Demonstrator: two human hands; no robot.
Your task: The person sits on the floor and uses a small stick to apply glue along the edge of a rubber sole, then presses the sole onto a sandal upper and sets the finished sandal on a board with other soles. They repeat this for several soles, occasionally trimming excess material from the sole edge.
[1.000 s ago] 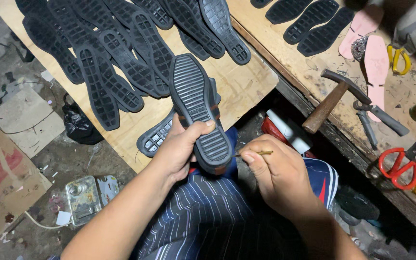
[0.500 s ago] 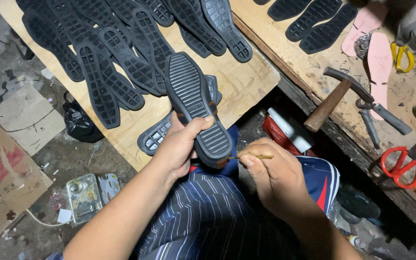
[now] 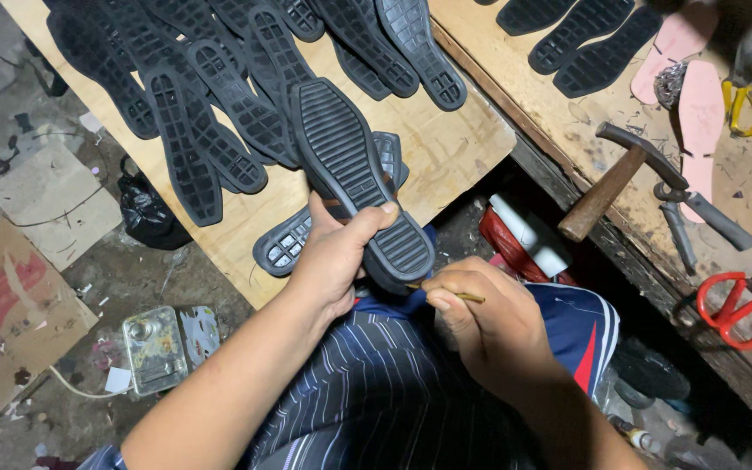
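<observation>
Shoe (image 3: 354,178) with the ribbed black sole facing up sits just left of frame centre, its heel over my lap; since a moment ago it has tilted slightly and my left hand (image 3: 337,252) has slid its thumb further across the heel, so I judge I am steadying it. My right hand (image 3: 480,322) is pinched shut on one thin stick (image 3: 446,293) at the heel edge. I count one hammer (image 3: 615,178), one pair of red scissors (image 3: 737,305), three pink insoles (image 3: 702,109), and at least ten loose black soles (image 3: 193,148) on the board (image 3: 446,148).
</observation>
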